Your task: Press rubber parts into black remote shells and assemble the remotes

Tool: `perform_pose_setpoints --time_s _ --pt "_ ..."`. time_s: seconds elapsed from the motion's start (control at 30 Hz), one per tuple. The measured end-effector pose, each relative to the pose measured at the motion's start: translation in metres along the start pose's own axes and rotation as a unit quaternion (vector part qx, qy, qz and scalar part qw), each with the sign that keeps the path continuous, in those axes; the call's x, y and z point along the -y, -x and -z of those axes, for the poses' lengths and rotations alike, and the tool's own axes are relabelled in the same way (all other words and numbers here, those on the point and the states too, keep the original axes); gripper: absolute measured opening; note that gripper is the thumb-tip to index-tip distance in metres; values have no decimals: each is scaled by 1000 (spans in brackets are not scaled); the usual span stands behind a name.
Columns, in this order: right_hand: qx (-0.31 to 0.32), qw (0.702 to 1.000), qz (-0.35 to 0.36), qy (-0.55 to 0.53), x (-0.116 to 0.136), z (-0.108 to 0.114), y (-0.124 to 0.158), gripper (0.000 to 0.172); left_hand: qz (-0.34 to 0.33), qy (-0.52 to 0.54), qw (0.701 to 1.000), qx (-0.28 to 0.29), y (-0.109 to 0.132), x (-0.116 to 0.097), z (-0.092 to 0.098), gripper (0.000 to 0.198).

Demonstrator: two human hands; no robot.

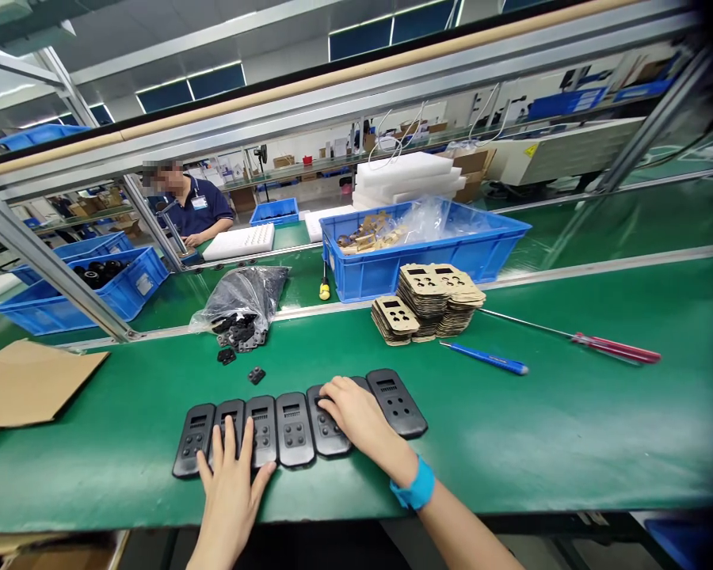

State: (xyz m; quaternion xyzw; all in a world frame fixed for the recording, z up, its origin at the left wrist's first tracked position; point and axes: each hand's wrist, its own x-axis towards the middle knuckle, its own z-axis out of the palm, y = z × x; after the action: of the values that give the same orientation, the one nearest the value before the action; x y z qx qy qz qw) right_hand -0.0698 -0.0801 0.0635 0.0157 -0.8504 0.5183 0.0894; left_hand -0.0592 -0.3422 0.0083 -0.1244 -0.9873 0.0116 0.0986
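Spreading my left grip (230, 489) over the left part of the row of black casings (295, 429), I have its fingers apart, closed on nothing. My right grip (356, 416) lies over the fifth and sixth casings, fingers bent; whether anything is pinched beneath them I cannot tell. The row lies along the near side of the green counter (528, 451), its casings side by side, their button faces up.

A sideways push from either side could, I judge, skew the row, since the casings sit so close that one would shove the next. Pressing unevenly might knock a rubber pad out of line with its holes. The loose pad (257, 374) just beyond the row could be brushed aside if I reach forward carelessly.

My left forearm comes up from the near edge, palm down, fingers pointing away, thumb out beside the third casing's lower corner. My right forearm slants in from the lower right, a blue wristband (416, 484) around the wrist, the back of the hand up and the fingertips on the fifth casing's upper part.
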Motion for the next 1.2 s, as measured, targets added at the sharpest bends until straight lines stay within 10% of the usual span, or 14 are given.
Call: perform_pose_setpoints --time_s 0.23,0.47,0.8,1.2 --pt "22 925 -102 -365 -10 21 7 38 -6 14 1000 -17 2 -3 5 54" --pt "4 883 -151 -445 -18 34 16 27 -2 21 1000 -13 2 -3 4 55" --pt "-14 995 -76 -64 -30 102 23 29 -10 -7 1000 -17 0 -3 5 55" --pt "53 969 42 238 -27 111 37 39 -11 -19 999 -29 0 -6 5 57"
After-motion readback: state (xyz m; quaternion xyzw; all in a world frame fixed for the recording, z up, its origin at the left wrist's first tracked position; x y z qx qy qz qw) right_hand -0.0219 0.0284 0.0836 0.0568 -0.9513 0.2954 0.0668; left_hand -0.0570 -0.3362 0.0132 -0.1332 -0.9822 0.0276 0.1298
